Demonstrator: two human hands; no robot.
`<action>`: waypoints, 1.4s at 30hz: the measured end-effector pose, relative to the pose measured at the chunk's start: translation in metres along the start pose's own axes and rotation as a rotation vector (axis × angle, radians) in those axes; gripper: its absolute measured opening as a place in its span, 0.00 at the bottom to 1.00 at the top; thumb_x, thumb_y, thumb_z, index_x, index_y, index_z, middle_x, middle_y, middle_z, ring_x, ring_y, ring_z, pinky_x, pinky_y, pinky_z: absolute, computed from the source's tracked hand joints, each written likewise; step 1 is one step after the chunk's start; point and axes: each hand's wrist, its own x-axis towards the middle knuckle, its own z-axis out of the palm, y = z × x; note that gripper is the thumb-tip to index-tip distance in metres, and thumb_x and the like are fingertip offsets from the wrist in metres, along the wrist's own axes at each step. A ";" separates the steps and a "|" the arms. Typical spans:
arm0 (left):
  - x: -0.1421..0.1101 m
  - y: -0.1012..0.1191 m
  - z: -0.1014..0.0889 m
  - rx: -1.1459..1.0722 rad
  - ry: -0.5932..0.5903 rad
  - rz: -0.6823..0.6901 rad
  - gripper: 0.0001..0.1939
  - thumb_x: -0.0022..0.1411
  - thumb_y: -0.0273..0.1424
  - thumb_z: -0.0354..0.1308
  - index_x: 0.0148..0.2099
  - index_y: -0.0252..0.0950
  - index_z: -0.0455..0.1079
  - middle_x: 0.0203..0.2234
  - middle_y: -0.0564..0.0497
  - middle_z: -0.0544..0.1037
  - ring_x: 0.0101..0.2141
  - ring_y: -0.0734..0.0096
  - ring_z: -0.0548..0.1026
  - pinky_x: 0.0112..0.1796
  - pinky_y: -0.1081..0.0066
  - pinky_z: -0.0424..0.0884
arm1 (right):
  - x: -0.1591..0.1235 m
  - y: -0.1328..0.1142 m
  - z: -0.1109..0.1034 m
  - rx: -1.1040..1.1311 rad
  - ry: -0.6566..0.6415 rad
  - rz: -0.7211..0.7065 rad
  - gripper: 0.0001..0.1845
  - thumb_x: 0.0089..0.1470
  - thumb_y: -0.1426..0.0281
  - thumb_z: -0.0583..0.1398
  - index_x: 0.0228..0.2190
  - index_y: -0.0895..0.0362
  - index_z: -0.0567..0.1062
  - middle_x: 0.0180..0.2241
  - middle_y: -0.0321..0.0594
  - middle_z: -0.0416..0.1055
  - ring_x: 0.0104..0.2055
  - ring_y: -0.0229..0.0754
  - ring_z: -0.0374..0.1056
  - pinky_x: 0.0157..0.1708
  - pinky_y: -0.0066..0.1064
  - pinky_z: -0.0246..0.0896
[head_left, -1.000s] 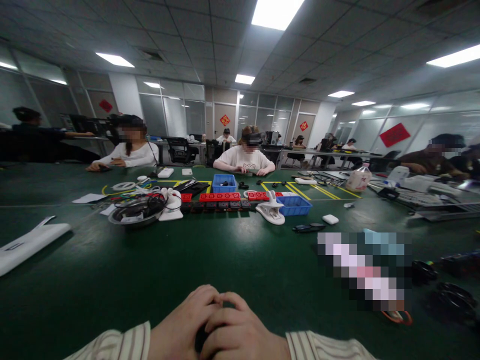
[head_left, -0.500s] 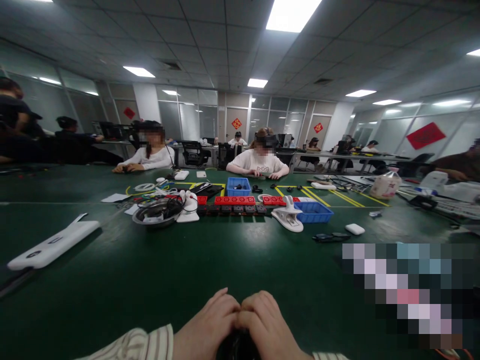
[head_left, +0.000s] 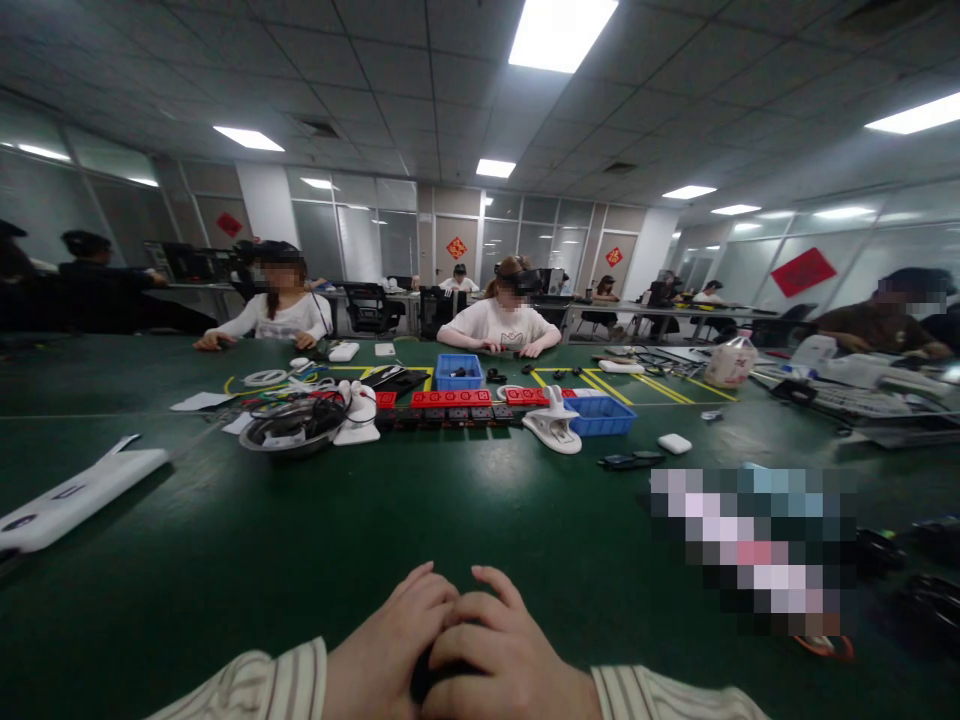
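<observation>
My left hand and my right hand are together at the near edge of the green table, in striped cream sleeves. Their curled fingers meet over a black object, of which only a dark sliver shows between them. Its kind is hidden by the hands. The right fingers lie across the left ones, and the right index finger sticks up a little.
Ahead stand a metal bowl with cables, a red and black strip, a white clip and blue bins. A white power strip lies left, a blurred-out item right. A co-worker sits opposite.
My right hand has shifted left over the left hand, hiding more of the black object, and its index finger has lifted. The view has turned slightly right.
</observation>
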 end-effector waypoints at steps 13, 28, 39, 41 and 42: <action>-0.006 -0.017 0.011 0.028 0.138 0.075 0.24 0.54 0.41 0.63 0.52 0.44 0.63 0.44 0.49 0.71 0.47 0.57 0.67 0.58 0.44 0.45 | -0.008 0.013 0.019 0.016 0.110 0.305 0.25 0.58 0.47 0.48 0.38 0.56 0.65 0.33 0.38 0.66 0.35 0.40 0.61 0.40 0.35 0.56; -0.001 -0.009 0.003 0.037 0.030 -0.002 0.17 0.49 0.37 0.66 0.41 0.40 0.70 0.39 0.51 0.70 0.43 0.58 0.70 0.58 0.44 0.45 | -0.007 0.015 0.014 0.043 -0.019 -0.059 0.12 0.64 0.60 0.50 0.37 0.51 0.70 0.38 0.27 0.73 0.46 0.37 0.61 0.50 0.37 0.49; -0.009 -0.007 0.009 0.075 0.126 0.071 0.29 0.52 0.41 0.65 0.54 0.41 0.62 0.46 0.46 0.70 0.49 0.53 0.68 0.58 0.42 0.44 | -0.007 0.003 0.019 0.010 0.077 0.331 0.30 0.54 0.43 0.50 0.40 0.58 0.65 0.37 0.43 0.68 0.38 0.42 0.62 0.40 0.36 0.57; -0.008 -0.006 0.006 0.066 0.088 0.039 0.23 0.52 0.40 0.65 0.49 0.41 0.66 0.44 0.48 0.71 0.47 0.55 0.69 0.58 0.44 0.46 | -0.008 0.005 0.022 -0.028 0.064 0.312 0.29 0.56 0.43 0.47 0.37 0.57 0.65 0.34 0.41 0.67 0.35 0.42 0.61 0.37 0.35 0.56; -0.008 -0.006 0.005 0.059 0.077 0.026 0.21 0.52 0.39 0.65 0.47 0.41 0.68 0.43 0.49 0.71 0.46 0.57 0.69 0.59 0.46 0.46 | -0.008 0.006 0.023 -0.046 0.050 0.293 0.28 0.57 0.45 0.46 0.36 0.57 0.65 0.33 0.40 0.66 0.35 0.42 0.61 0.36 0.35 0.56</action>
